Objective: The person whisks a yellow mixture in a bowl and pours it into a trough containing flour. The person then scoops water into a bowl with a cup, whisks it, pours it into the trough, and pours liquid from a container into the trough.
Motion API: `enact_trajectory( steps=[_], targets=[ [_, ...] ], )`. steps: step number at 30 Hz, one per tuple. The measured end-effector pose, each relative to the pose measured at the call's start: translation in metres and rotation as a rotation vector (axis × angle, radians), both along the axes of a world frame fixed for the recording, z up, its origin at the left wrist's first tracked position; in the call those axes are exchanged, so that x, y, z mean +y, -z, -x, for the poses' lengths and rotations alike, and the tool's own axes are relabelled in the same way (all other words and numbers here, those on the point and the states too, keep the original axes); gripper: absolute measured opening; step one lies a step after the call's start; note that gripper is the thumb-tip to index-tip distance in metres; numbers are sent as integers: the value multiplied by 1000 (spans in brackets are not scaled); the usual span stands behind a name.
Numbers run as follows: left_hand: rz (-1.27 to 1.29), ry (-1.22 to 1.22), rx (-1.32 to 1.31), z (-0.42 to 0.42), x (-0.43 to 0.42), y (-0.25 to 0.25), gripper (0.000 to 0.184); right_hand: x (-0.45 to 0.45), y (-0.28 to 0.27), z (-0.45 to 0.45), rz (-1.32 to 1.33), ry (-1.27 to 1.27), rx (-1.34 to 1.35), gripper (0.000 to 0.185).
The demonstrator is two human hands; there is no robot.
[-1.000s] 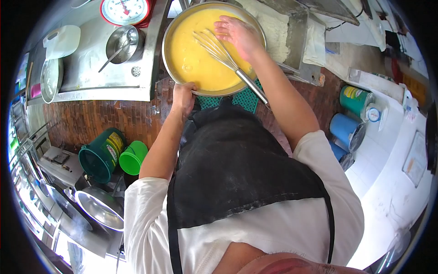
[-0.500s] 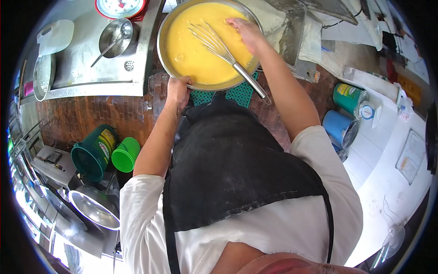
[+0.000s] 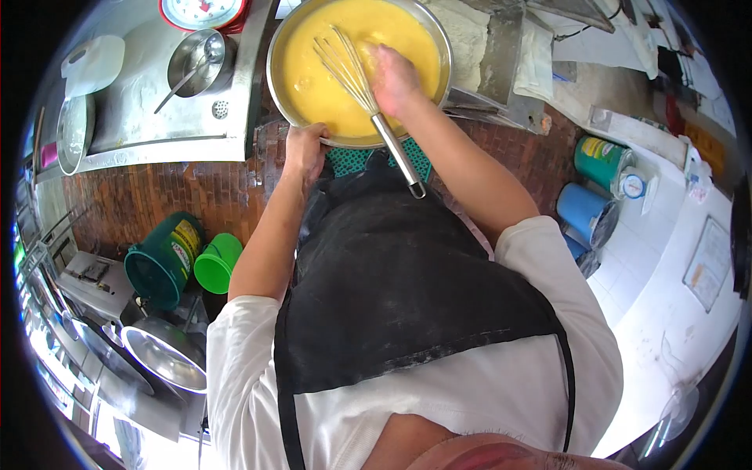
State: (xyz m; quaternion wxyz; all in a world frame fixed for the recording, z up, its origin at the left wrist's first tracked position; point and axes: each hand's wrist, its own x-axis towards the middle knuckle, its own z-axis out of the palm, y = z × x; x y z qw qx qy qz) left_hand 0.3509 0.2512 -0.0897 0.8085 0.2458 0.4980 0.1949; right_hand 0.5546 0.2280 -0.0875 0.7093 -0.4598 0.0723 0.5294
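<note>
A wide steel bowl (image 3: 447, 74) of yellow liquid mixture (image 3: 313, 94) is at the top centre. My left hand (image 3: 306, 150) is closed on its near rim, left of the middle. A wire whisk (image 3: 385, 129) leans across the bowl, wires in the mixture and its steel handle sticking out over the near rim. My right hand (image 3: 398, 81) is in the bowl just right of the whisk, fingers stretched out and partly sunk in the mixture. The fingertips are hidden and slightly blurred. It does not appear to grip the whisk.
Left of the bowl, a steel counter (image 3: 149, 141) bears a small pot (image 3: 188, 82) with a ladle and a red scale (image 3: 205, 12). A flour-dusted bin (image 3: 462, 47) stands right. Green buckets (image 3: 160, 270) are on the floor at left, a blue container (image 3: 583, 210) at right.
My right hand has swept left through the mixture from the bowl's right side towards the whisk. The whisk has swung, its handle end shifting left and nearer to me. My left hand stays on the rim.
</note>
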Motion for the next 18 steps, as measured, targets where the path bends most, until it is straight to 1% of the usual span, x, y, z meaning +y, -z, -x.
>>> enact_trajectory(
  steps=[1,4,7,10,11,14,17,18],
  targets=[
    [3,-14,-10,-1,0,-1,12,0,-5,5,-33,-32,-52,43],
    [2,-45,-37,-7,-1,-16,17,-3,-3,6,-77,-203,-76,45],
    [-18,-7,-17,-6,-1,-16,22,-22,-20,-14,180,-703,-692,39],
    [-33,11,-20,-1,0,-3,23,-22,-67,-45,387,-997,-1110,38],
    [-21,7,-5,0,1,-2,23,-23,-61,-53,369,-913,-1279,37],
    [7,5,13,-1,0,-1,23,-5,-53,-80,397,-879,-1569,40],
    [11,13,-13,1,-2,7,24,15,-61,-86,197,-730,-1891,48],
    [14,8,-12,0,-2,5,23,19,-46,-89,289,-804,-1905,46]
  ],
)
